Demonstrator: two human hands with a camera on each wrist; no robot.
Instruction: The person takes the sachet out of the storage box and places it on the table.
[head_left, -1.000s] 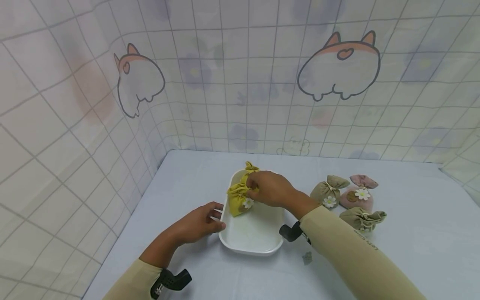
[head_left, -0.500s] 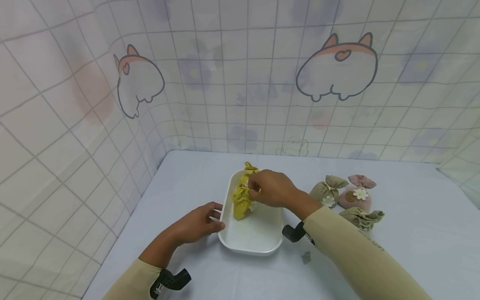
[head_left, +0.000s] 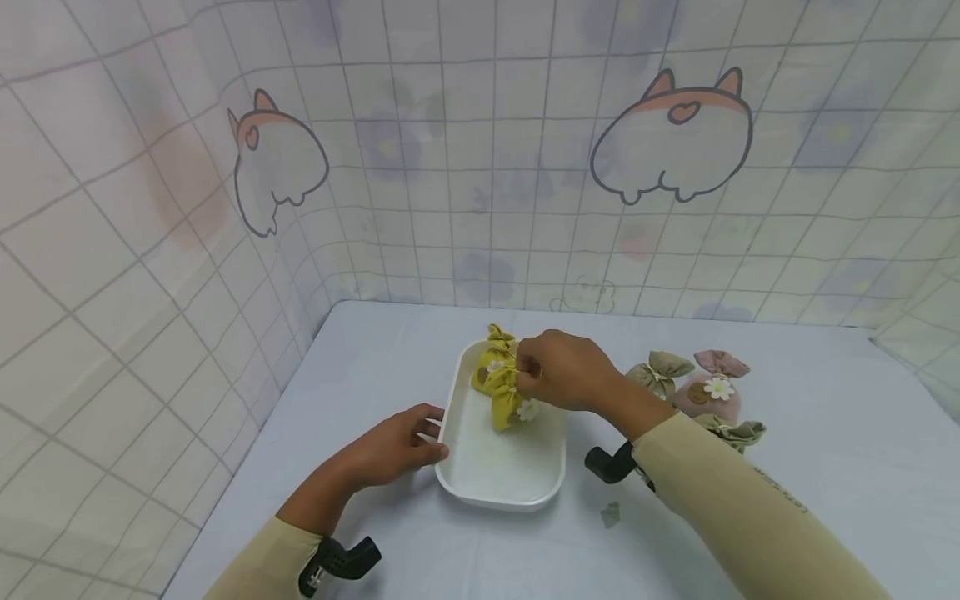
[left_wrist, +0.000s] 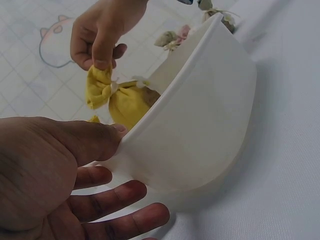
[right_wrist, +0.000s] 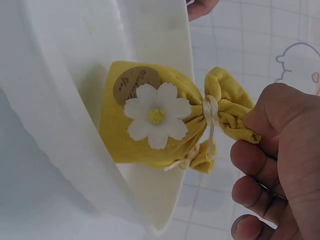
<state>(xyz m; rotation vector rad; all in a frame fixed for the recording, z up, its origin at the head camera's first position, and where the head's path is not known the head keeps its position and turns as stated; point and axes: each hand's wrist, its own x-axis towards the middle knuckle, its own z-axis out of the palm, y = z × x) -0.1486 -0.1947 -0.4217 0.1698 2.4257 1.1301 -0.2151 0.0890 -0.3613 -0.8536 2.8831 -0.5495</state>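
Observation:
My right hand point(head_left: 566, 369) pinches the gathered top of a yellow cloth sachet point(right_wrist: 150, 112) between thumb and fingers. The sachet carries a white flower and a brown label, and hangs tilted inside a white plastic tray point(head_left: 498, 483). A second yellow sachet point(head_left: 486, 367) lies behind it at the tray's far end, partly hidden. My left hand point(head_left: 393, 446) is at the tray's left side, its thumb touching the rim in the left wrist view and the other fingers spread loosely outside the wall.
Right of the tray stand a pink sachet point(head_left: 708, 398) and two olive-green sachets, one point(head_left: 660, 372) partly behind my right forearm. A small grey-green patch point(head_left: 611, 514) shows on the white table cloth point(head_left: 840, 467). A printed curtain point(head_left: 480, 167) closes off the back and left.
My right hand has moved right, carrying the held yellow sachet from the tray's left side towards its middle. The second yellow sachet shows more now. My left hand stays put.

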